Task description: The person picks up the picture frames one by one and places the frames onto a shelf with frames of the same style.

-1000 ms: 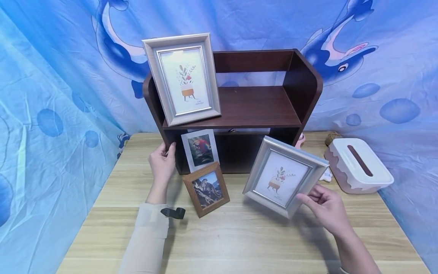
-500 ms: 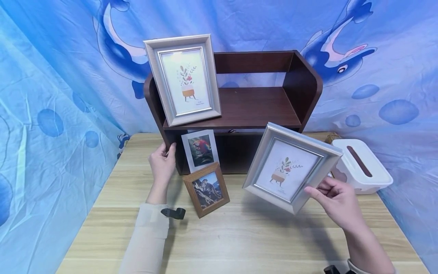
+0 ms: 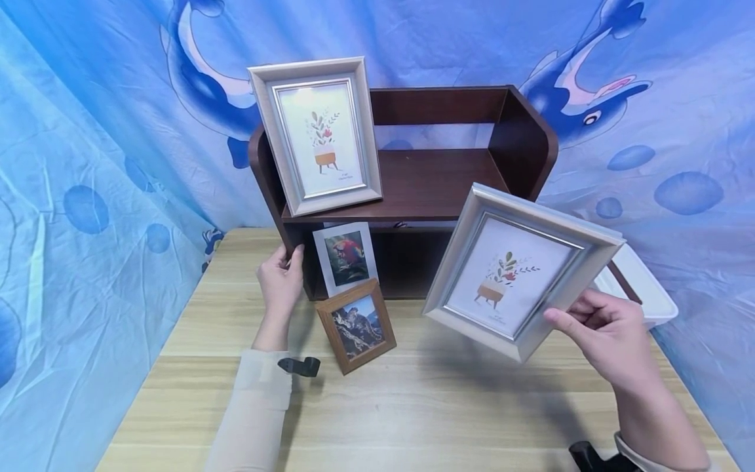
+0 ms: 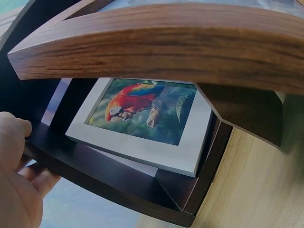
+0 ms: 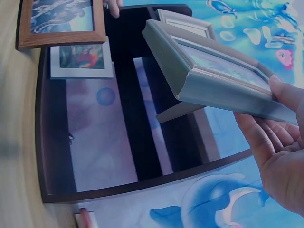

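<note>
Raised rightward vs. a sec ago, silver pic frame (image 3: pixel 507 282), pinched by R hand (image 3: pixel 619 334), looks rigid, prob. fragile-faced; best held by border (image 3: pixel 457 254); L hand (image 3: pixel 280 274) grips shelf (image 3: pixel 433 183).

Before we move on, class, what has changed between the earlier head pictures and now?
The silver frame in the right hand has moved up and rightward in the head view, hiding more of the white box. Neither hand took or released anything. The left hand still grips the shelf; the upper flower frame, parrot frame and wooden frame stayed put.
</note>
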A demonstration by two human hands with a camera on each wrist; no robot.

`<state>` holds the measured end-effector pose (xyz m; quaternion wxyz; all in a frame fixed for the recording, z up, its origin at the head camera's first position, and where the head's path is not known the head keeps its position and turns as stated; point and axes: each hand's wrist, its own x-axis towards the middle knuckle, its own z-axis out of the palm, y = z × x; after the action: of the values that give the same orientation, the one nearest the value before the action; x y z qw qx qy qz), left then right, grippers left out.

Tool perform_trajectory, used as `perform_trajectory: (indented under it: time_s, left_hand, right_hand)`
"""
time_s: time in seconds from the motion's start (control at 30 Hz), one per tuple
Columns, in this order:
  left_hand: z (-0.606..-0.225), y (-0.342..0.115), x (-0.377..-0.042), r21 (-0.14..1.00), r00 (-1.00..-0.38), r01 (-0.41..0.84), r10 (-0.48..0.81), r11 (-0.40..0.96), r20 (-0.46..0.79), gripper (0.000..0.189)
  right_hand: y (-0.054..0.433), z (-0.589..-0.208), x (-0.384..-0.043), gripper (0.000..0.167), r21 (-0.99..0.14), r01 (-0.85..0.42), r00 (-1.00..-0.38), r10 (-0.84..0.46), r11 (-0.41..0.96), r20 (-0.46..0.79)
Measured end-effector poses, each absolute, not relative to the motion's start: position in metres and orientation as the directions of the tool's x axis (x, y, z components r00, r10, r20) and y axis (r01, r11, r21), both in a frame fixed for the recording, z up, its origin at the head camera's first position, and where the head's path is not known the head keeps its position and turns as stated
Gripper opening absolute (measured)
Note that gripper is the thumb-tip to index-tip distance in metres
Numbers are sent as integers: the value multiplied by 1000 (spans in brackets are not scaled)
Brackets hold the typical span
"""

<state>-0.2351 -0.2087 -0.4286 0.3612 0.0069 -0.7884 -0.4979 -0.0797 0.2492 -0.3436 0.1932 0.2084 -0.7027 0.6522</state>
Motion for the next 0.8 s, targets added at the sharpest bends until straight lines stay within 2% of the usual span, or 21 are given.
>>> perform_trajectory:
  time_s: [0.27, 0.4, 0.63, 0.8]
  left_hand:
    - [-428, -210, -235, 784, -742, 347, -361, 515, 565, 19]
    - [-429, -210, -235, 786, -744, 342, -362, 515, 562, 19]
    - [-430, -209, -235, 785, -738, 360, -361, 505, 571, 19]
    - [-430, -210, -235, 781, -732, 360, -365, 511, 576, 18]
  right_hand:
    - [250, -325, -80, 42, -826, -561, -828, -28, 60, 560]
    - [250, -316, -82, 39, -815, -580, -815, -27, -3, 579]
    - [247, -300, -84, 32, -790, -613, -790, -1, -4, 613]
    - [246, -289, -91, 30, -762, -643, -765, 14, -71, 644]
